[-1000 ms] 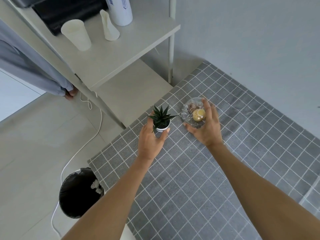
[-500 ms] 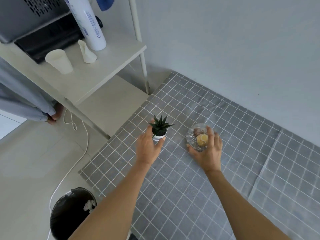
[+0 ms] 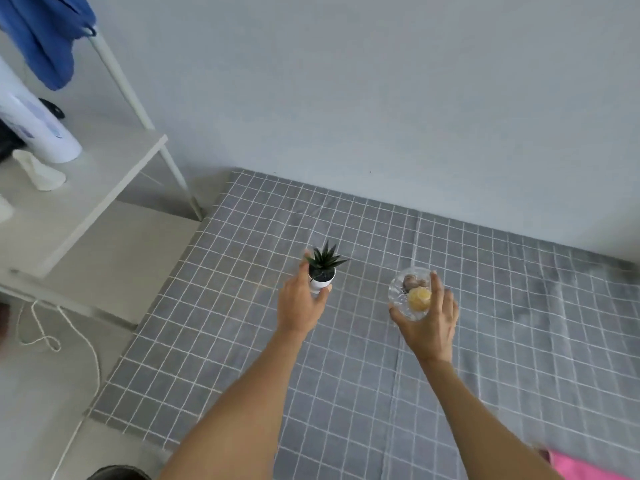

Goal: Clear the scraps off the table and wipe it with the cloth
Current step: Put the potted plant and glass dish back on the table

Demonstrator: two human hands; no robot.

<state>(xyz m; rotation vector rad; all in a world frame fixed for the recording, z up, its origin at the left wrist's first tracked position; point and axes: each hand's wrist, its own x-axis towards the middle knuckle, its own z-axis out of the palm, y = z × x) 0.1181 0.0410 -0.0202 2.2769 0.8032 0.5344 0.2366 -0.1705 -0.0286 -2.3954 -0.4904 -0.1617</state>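
Observation:
The table [image 3: 346, 393] wears a grey cloth with a white grid. My left hand [image 3: 300, 306] grips a small white pot with a spiky green plant [image 3: 323, 266] near the table's left middle. My right hand [image 3: 429, 322] holds a clear glass bowl [image 3: 401, 289] from its near side; a yellow lump and brown pieces lie inside it. A pink cloth [image 3: 581, 467] shows at the bottom right corner, partly cut off by the frame.
A white shelf [image 3: 114, 174] stands to the left with a white bottle [image 3: 41, 133] and a small white vase [image 3: 41, 171]. A blue garment [image 3: 45, 36] hangs above. A black bin's rim [image 3: 117, 474] and a white cable [image 3: 69, 344] lie on the floor.
The view has swung up and right, so the bin has nearly left the frame and the pink cloth has appeared. Both hands keep their hold, with plant and bowl now further apart.

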